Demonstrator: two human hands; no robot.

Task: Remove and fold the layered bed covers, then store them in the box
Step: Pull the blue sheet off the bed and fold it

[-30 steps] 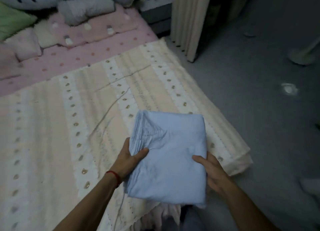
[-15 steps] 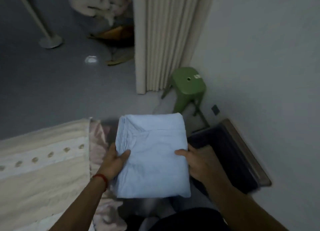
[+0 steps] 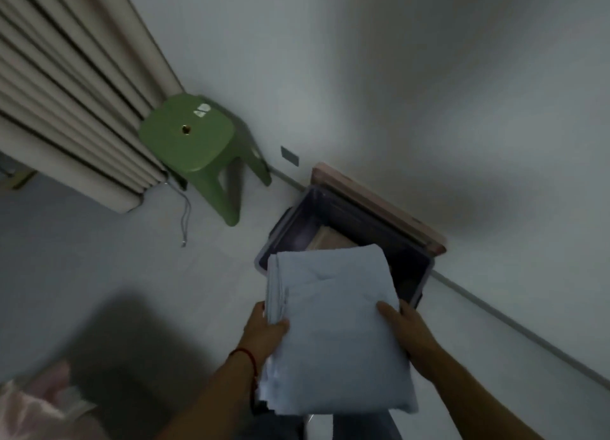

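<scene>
A pale blue cover [image 3: 333,327], folded into a flat rectangle with stacked layers along its left edge, sits above the near rim of the open dark box [image 3: 425,274], which holds something tan inside.

I see both forearms reaching forward. My left hand [image 3: 264,329] (red cord at the wrist) clamps the folded blue cover [image 3: 333,334] with thumb on top; my right hand [image 3: 404,332] grips its opposite edge likewise.

Folded blue cover [image 3: 333,334] hides near part of box [image 3: 425,274]; beige item [image 3: 330,240] inside unclear; pink fabric [image 3: 39,403] cut by edge.
</scene>
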